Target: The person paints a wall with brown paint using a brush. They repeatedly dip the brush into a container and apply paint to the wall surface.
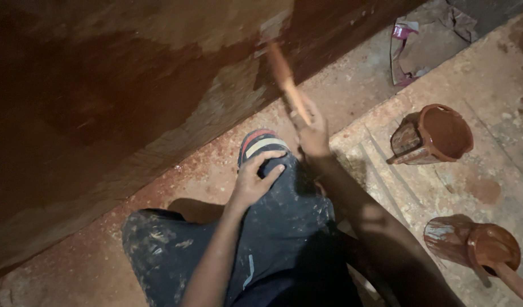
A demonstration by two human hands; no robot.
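Seemingly paint-smeared brush (285,79) in right hand (313,132)

The brush (284,79) in the right hand (313,133) is smeared by motion blur; its bristle end against the wall (102,102) cannot be made out. The fingers around its handle are too blurred to tell apart. The wall runs off the top and left edges. At the bottom right corner of the floor (386,187), a tin (471,244) holds a stick (514,282) cut off by the edge. The pouch (409,51) near the top edge is crumpled, its far part in shadow. The person's legs leave the bottom edge.
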